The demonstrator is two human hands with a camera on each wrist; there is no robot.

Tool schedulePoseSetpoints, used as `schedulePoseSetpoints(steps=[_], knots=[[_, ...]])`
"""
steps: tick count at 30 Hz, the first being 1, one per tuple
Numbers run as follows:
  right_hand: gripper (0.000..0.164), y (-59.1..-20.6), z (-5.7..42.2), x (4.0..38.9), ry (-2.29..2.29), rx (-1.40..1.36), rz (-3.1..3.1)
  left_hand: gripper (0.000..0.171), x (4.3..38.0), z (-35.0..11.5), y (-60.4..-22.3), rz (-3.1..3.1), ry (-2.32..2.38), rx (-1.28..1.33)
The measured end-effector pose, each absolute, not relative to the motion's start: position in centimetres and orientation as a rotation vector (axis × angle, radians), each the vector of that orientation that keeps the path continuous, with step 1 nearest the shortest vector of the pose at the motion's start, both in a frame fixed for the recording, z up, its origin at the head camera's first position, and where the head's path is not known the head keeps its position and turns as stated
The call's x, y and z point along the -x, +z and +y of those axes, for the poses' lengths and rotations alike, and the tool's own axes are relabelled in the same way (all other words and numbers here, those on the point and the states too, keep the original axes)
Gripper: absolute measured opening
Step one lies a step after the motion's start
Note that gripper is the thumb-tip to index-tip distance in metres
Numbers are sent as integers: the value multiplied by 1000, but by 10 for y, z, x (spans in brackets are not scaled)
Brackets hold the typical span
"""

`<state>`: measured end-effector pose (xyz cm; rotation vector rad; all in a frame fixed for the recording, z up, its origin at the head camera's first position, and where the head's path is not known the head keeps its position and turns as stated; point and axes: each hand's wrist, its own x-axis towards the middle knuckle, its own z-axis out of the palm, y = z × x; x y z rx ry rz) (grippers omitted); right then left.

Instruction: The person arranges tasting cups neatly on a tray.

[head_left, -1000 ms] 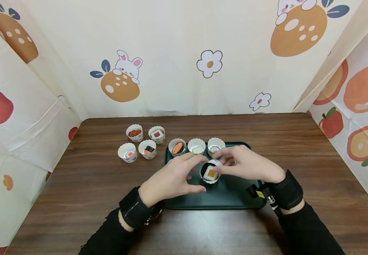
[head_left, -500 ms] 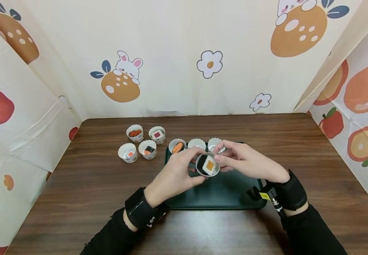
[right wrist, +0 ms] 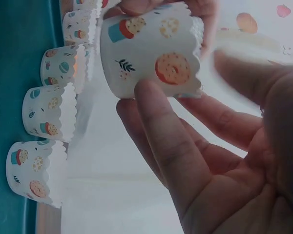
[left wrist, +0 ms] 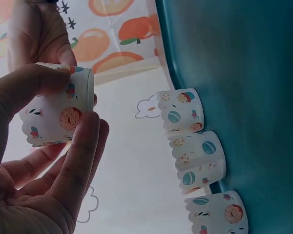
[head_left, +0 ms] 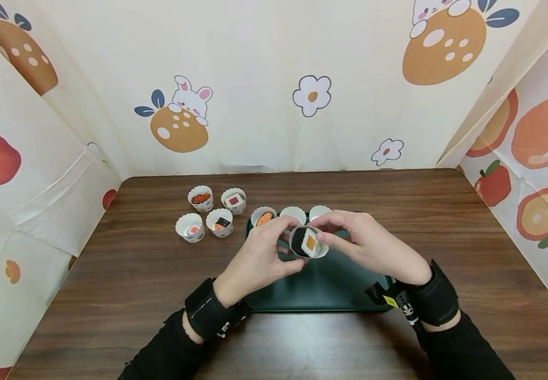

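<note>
Over the dark green tray (head_left: 340, 287), a white paper baking cup (left wrist: 58, 114) printed with doughnuts and cupcakes is held up, its mouth facing the head camera. Inside lies a toy-like sushi piece (head_left: 309, 242), black and white with a yellow-orange square. My left hand (head_left: 265, 256) grips the cup's side between thumb and fingers. From the other side my right hand (head_left: 374, 245) has its fingertips against the cup wall, with the thumb at the rim beside the sushi. The right thumb is blurred in the right wrist view.
Three similar cups stand along the tray's back edge, one showing an orange-topped sushi (head_left: 264, 218); my hands partly cover them. Several more filled cups, including one with red-orange topping (head_left: 200, 198), stand on the wooden table (head_left: 150, 279) left of the tray. A printed curtain (head_left: 255, 53) hangs behind.
The cup has risen off the tray and tipped toward the head camera. My left hand, apart from it a second ago, has closed round its side. The right thumb has shifted slightly at the rim.
</note>
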<state>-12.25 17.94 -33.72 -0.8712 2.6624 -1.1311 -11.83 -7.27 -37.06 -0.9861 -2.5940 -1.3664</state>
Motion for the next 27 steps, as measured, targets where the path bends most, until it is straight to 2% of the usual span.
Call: schedulePoseSetpoints(steps=[11,27], knots=[[57,-336,167,112,-1173,940,2736,50,115,-68,-370,-2609,-1399,893],[58,-338,163,108,-887,1063,2943,40,112,-64,-377,-2539,-1445,922]])
